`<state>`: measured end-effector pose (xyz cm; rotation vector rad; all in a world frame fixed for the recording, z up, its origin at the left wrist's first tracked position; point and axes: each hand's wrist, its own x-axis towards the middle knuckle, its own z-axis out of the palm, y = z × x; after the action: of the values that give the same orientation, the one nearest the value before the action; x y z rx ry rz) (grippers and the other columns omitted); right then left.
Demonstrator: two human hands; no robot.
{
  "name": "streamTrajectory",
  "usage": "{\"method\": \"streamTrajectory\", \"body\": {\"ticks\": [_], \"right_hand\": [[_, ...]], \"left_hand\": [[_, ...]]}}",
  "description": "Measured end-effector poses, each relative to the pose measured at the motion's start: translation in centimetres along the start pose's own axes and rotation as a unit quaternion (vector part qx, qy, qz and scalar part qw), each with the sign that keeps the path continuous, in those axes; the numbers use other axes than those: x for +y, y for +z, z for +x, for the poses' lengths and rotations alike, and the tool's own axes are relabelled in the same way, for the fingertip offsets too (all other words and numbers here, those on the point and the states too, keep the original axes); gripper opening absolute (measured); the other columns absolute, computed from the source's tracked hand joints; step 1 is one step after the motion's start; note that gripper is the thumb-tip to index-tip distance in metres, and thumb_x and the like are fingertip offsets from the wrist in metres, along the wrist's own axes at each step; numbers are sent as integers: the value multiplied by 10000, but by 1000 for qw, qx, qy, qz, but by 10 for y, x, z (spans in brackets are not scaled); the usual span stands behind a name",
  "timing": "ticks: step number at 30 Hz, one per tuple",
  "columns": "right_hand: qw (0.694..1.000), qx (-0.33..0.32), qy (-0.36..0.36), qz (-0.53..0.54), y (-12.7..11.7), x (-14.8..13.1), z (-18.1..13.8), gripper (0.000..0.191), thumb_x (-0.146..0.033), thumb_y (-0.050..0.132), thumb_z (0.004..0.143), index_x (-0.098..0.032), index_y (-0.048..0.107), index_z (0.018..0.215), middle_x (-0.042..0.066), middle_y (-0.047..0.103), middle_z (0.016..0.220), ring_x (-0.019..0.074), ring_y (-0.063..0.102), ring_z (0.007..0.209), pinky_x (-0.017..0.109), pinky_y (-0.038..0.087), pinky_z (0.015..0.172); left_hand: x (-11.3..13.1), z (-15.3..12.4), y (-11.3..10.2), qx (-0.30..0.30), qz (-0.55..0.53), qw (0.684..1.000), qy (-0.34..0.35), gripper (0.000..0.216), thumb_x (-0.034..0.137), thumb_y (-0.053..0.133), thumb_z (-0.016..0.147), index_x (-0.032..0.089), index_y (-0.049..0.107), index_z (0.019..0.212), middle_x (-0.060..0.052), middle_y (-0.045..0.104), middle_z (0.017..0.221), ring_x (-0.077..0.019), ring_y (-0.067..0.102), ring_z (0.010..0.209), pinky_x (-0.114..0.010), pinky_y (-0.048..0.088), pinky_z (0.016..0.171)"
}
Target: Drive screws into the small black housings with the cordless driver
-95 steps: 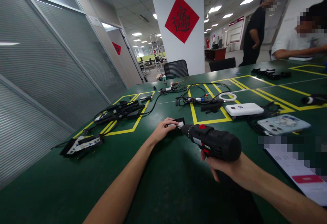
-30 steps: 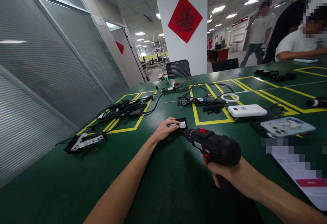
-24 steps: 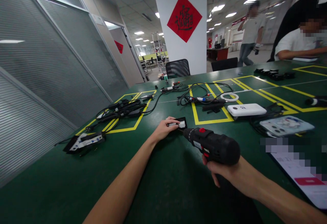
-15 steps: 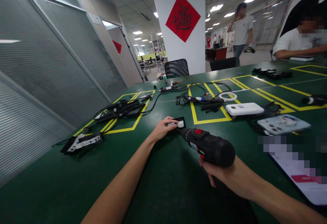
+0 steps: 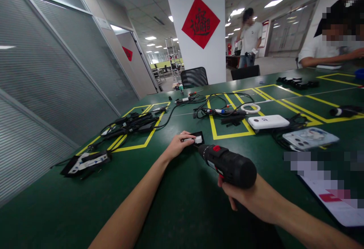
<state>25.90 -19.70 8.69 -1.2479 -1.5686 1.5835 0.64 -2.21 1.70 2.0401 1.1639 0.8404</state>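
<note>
My right hand (image 5: 241,190) is wrapped round the grip of a black and red cordless drill (image 5: 227,165). The drill points away to the left, its tip close to the near edge of a small black part with a white block (image 5: 198,139) on it. Whether the bit touches that part I cannot tell. My left hand (image 5: 179,145) grips the black part from the left, fingers over its top and thumb along the near side. The fingers hide much of the part.
Black cables (image 5: 133,122) lie in a heap to the left, near a black and white bracket (image 5: 88,162). To the right are a white power bank (image 5: 269,121), a phone in a patterned case (image 5: 310,138) and a lit tablet-like screen (image 5: 330,196). A seated person (image 5: 318,54) is across the table.
The view has shifted slightly, so the table things sit a little further left. Both hands keep their hold and the drill stays at the part. The standing person in the background has moved left.
</note>
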Motion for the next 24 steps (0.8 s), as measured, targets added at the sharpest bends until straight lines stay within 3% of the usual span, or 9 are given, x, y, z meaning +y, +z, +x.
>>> {"method": "streamTrajectory", "body": {"ticks": [8,16,24], "right_hand": [[1000,3,-7,7,0,3,3,127,-227,525,792,-170,536,904,-30,538,810,68,536,498,250,452,542],[1000,-2,12,-16,-2,-3,-1,89,-221,522,794,-163,566,845,-55,525,573,100,535,515,220,413,506],[1000,-4,-10,1,0,3,1,95,-203,536,778,-158,563,858,-43,541,682,77,526,499,222,429,514]], "left_hand": [[-2,1,0,3,-10,1000,-5,305,391,598,749,208,692,974,-59,581,1047,-212,526,991,-347,381,905],[-3,1,0,4,-15,1000,-1,298,390,602,748,202,694,960,-64,588,1033,-214,528,987,-352,379,905],[-6,3,2,7,-22,1000,2,279,376,608,747,203,698,947,-57,585,1009,-209,531,981,-348,377,905]]}}
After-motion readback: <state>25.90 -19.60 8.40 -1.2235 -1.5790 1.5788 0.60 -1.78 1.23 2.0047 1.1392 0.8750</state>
